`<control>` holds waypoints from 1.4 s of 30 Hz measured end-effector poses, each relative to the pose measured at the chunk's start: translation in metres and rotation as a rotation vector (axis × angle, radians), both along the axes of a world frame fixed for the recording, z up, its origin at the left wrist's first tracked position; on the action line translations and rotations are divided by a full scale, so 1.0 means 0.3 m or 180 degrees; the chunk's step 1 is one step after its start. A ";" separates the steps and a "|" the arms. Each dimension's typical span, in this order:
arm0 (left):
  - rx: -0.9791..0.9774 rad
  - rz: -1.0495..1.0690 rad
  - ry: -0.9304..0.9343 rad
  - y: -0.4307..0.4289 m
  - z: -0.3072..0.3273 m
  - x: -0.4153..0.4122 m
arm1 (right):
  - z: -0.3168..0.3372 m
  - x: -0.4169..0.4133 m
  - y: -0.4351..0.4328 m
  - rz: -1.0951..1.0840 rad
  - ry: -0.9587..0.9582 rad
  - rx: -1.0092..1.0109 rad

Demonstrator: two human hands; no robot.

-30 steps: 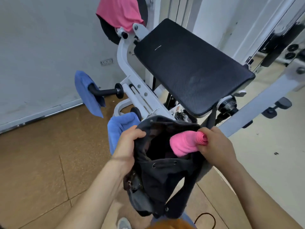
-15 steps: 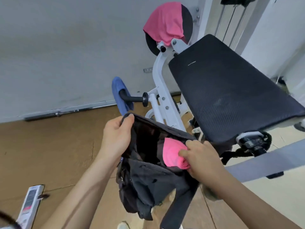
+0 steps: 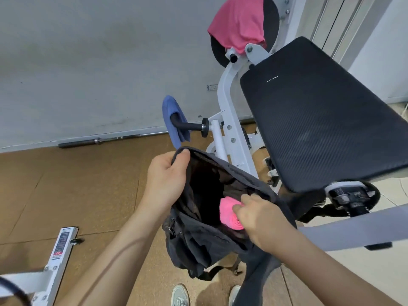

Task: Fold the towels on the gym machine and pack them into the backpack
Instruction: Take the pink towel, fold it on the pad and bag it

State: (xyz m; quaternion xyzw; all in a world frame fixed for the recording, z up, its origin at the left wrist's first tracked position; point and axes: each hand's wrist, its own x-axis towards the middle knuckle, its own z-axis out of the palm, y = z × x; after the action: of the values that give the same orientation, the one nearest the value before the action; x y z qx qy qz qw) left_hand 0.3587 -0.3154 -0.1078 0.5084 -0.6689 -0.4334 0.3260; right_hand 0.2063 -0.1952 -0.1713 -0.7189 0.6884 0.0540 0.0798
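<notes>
A black backpack (image 3: 198, 244) hangs open in front of me. My left hand (image 3: 165, 177) grips the far rim of its mouth and holds it up. My right hand (image 3: 258, 219) pinches a rolled pink towel (image 3: 228, 215) that sits partly inside the opening. Another pink towel (image 3: 237, 23) is draped over the round black pad at the top of the gym machine. A blue towel (image 3: 174, 120) hangs over the black handle bar at the machine's left.
The machine's white frame (image 3: 225, 120) and big black padded seat (image 3: 320, 120) stand right behind the bag. A barbell (image 3: 99, 141) lies along the wall. Another white frame piece (image 3: 55, 259) is at the lower left. My shoes (image 3: 180, 295) stand on brown floor.
The rolled pink towel has gone from above the bag's rim down into the opening with my right hand. My left hand has moved to the far rim. The view turned left.
</notes>
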 end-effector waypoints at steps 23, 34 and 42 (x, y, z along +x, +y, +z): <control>0.1442 0.0531 0.0914 0.090 -0.006 -0.025 | 0.068 0.123 0.137 -0.0355 -0.2578 0.0347; 0.1697 -0.0242 0.0540 0.147 -0.055 -0.152 | 0.098 -0.151 0.173 -0.2469 -0.3193 -0.2009; 0.2137 0.0120 0.0369 0.116 -0.289 -0.203 | 0.062 -0.171 0.194 -0.1743 -0.2285 -0.1449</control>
State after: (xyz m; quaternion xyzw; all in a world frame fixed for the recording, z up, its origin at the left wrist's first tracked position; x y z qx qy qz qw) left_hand 0.2978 -0.2805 -0.1944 0.5742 -0.4598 -0.6515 0.1858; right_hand 0.1550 -0.1369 -0.1527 -0.4844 0.7751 -0.3710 0.1640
